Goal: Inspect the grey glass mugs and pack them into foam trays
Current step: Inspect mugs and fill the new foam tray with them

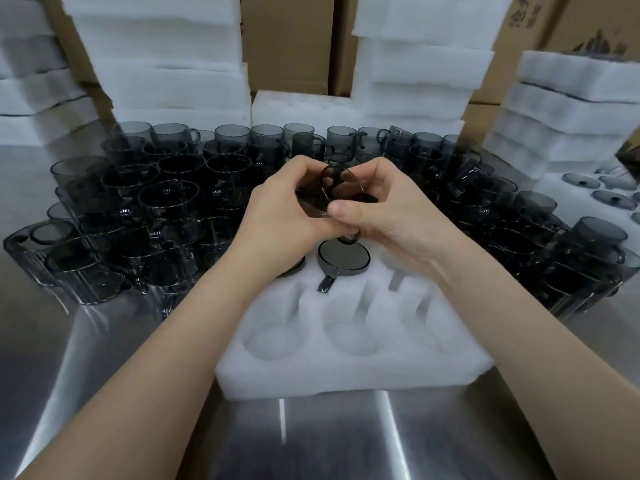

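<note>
Both hands hold one grey glass mug (330,188) tilted in the air above the foam tray (349,372). My left hand (280,206) curls round its left side, and my right hand (388,206) grips its right side with the thumb across the front. Below them a packed mug (343,258) sits upside down in the tray's far middle pocket, handle towards me. Another mug is partly hidden under my left wrist. The near pockets of the tray hold nothing.
Several loose grey mugs (166,202) crowd the steel table (104,358) left, right and behind the tray. Stacks of white foam trays (166,64) and cardboard boxes (287,43) stand at the back. A filled tray (595,192) lies at the right.
</note>
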The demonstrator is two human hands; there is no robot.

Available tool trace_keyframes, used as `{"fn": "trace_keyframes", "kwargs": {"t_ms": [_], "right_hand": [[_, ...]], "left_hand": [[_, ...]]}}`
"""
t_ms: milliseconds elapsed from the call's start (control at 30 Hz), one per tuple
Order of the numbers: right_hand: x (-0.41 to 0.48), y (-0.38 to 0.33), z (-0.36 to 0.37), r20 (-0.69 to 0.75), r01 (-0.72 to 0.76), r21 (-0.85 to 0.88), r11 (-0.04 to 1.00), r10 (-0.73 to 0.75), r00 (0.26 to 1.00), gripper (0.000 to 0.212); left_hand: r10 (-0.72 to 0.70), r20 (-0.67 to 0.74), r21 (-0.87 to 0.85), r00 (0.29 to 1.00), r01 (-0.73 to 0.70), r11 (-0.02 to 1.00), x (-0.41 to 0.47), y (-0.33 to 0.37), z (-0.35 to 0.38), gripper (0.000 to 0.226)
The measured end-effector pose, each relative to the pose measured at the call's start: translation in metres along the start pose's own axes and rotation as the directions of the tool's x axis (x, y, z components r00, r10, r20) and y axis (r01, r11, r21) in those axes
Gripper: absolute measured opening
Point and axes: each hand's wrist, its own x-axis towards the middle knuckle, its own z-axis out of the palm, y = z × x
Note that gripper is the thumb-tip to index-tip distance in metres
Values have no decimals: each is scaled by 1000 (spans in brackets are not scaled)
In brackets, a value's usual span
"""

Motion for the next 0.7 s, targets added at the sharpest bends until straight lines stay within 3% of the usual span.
{"fn": "trace_keyframes", "kwargs": {"t_ms": [167,300,400,500,567,700], "right_hand": [[-1,1,9,-155,106,-284,953,-155,976,39],[0,-3,7,-188,92,-91,992,-108,976,24],[1,-4,5,-162,90,-38,995,-95,982,19],[1,-2,4,-84,60,-65,996,-66,994,27],[0,-2,5,-18,48,-86,995,-50,999,36],[0,-2,4,-18,54,-81,995,-56,998,44]], "left_hand": [[67,48,116,997,-73,991,-2,1,3,56],[86,-1,139,996,-85,987,-2,3,3,60],[35,-127,23,991,-33,999,0,1,2,61],[18,-185,-33,983,-25,999,0,-1,0,64],[34,-168,-16,985,-38,999,0,-2,-2,67],[65,-110,-14,992,-67,998,-1,-3,-2,72]]}}
